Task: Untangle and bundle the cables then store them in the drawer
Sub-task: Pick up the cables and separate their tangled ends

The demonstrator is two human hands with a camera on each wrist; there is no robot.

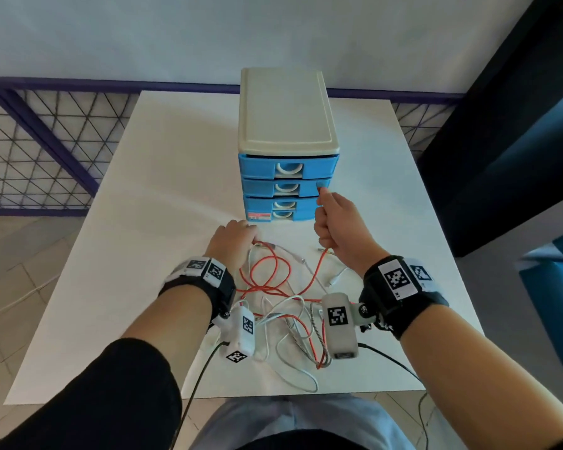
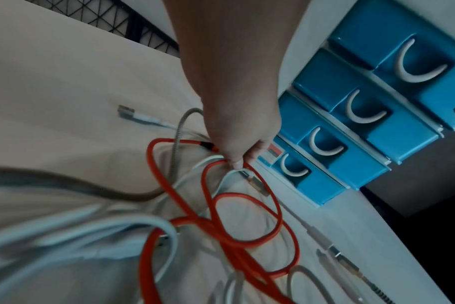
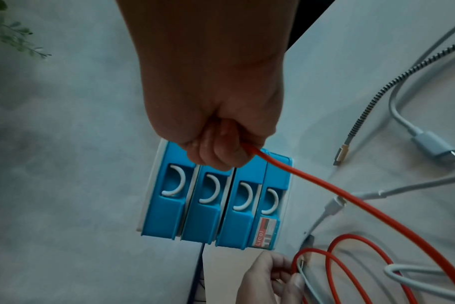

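Note:
An orange cable (image 1: 267,271) lies in loops on the white table (image 1: 176,157), tangled with white cables (image 1: 293,319) and a braided cable (image 1: 316,332). My right hand (image 1: 325,216) is raised in front of the blue drawer unit (image 1: 260,167). It grips one end of the orange cable (image 3: 351,205) in a fist (image 3: 221,152), and the cable runs taut down to the pile. My left hand (image 1: 241,232) is low on the table at the pile's far edge, and its fingertips (image 2: 237,160) pinch an orange loop (image 2: 247,236). All the drawers (image 3: 208,216) are closed.
The drawer unit's cream top (image 1: 283,108) stands at the table's back centre. A light blue plug (image 3: 429,144) and a gold plug (image 3: 340,154) lie loose to the right. A mesh fence (image 1: 39,141) runs behind on the left. A dark panel (image 1: 501,125) stands on the right.

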